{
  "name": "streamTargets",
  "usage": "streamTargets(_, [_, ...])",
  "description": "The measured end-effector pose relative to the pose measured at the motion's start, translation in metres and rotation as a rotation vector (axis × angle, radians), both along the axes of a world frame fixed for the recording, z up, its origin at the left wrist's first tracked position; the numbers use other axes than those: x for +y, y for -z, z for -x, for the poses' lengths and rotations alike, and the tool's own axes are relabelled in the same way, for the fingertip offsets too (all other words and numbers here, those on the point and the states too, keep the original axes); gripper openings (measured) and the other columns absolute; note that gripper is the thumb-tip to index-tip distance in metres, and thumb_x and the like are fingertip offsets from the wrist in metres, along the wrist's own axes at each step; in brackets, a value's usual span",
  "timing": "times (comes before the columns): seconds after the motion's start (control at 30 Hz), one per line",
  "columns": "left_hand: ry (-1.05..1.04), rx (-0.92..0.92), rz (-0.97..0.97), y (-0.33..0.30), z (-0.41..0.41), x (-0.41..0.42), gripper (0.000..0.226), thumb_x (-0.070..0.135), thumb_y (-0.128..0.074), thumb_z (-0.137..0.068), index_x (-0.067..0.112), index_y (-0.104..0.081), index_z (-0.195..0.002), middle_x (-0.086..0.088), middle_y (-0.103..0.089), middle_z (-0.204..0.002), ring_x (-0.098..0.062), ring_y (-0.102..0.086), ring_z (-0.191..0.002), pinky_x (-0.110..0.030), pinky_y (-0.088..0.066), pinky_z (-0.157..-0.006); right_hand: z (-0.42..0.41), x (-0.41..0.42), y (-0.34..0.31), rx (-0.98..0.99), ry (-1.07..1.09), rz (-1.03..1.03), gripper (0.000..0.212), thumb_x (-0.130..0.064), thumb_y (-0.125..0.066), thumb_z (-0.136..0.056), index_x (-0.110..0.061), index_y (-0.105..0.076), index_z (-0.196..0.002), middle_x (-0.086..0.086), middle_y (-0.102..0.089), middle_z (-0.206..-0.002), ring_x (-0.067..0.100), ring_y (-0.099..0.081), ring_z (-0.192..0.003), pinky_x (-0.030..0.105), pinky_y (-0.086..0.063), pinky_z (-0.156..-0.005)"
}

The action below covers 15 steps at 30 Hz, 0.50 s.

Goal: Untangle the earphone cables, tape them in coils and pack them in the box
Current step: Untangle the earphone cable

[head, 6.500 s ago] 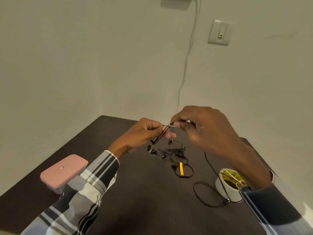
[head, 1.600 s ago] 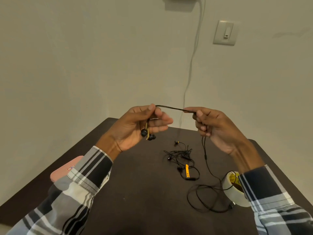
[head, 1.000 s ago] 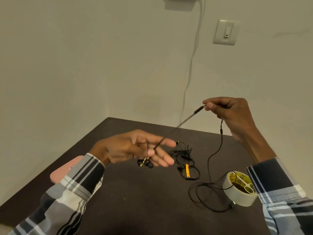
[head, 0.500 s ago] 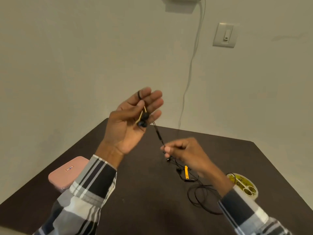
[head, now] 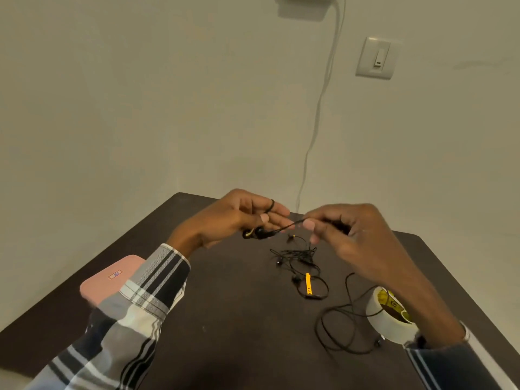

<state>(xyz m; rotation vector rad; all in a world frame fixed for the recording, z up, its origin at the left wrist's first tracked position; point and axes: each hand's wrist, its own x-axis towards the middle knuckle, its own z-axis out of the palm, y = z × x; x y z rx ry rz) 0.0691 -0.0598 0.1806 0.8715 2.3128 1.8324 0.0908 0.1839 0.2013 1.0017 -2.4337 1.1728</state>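
A dark table (head: 225,319) is set against a plain wall (head: 140,94) with one switch (head: 376,58). One black earphone cable (head: 284,227) is pinched between the left hand (head: 239,218) and right hand (head: 346,235). One tangled cable pile (head: 298,257), one tape roll (head: 389,316) and one pink box (head: 109,280) are seen on the table.

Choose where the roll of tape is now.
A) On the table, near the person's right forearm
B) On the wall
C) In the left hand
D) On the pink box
A: the roll of tape stands on the dark table beside the right forearm, with loose black cable lying next to it.
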Motion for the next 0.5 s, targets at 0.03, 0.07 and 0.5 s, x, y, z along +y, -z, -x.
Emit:
streamTargets(0.03, [0.051,-0.025,-0.003,0.000,-0.002,0.003,0.031,-0.004,-0.045,-0.098,-0.001,-0.059,-0.126,-0.017,-0.070,-0.118,-0.027,-0.066,-0.114,-0.036,-0.054,-0.095,0.004,0.001,-0.005,0.031,0.026,-0.015,0.013,-0.022,-0.068,-0.093,-0.030,-0.077,-0.088,-0.012,-0.072,-0.070,0.009,-0.051,-0.048,0.021,-0.038,-0.047])
streamTargets(0.07, [0.097,-0.046,-0.017,0.001,-0.004,0.006,0.031,-0.002,-0.046,-0.098,-0.002,-0.059,-0.126,-0.018,-0.070,-0.118,-0.028,-0.066,-0.113,-0.038,-0.055,-0.093,0.008,0.001,-0.009,0.056,0.048,-0.023,0.013,-0.022,-0.069,-0.093,-0.029,-0.077,-0.086,-0.014,-0.072,-0.070,0.012,-0.058,-0.053,0.025,-0.044,-0.051])
streamTargets(0.5, [0.245,-0.144,-0.239,0.018,-0.017,0.031,0.029,0.022,-0.046,-0.099,0.002,-0.067,-0.105,-0.014,-0.073,-0.090,-0.030,-0.071,-0.088,-0.046,-0.056,-0.085,0.047,-0.010,-0.010,-0.033,0.015,0.071,0.007,-0.022,-0.074,-0.089,-0.017,-0.078,-0.087,-0.003,-0.073,-0.069,-0.002,-0.057,-0.057,0.010,-0.039,-0.057])
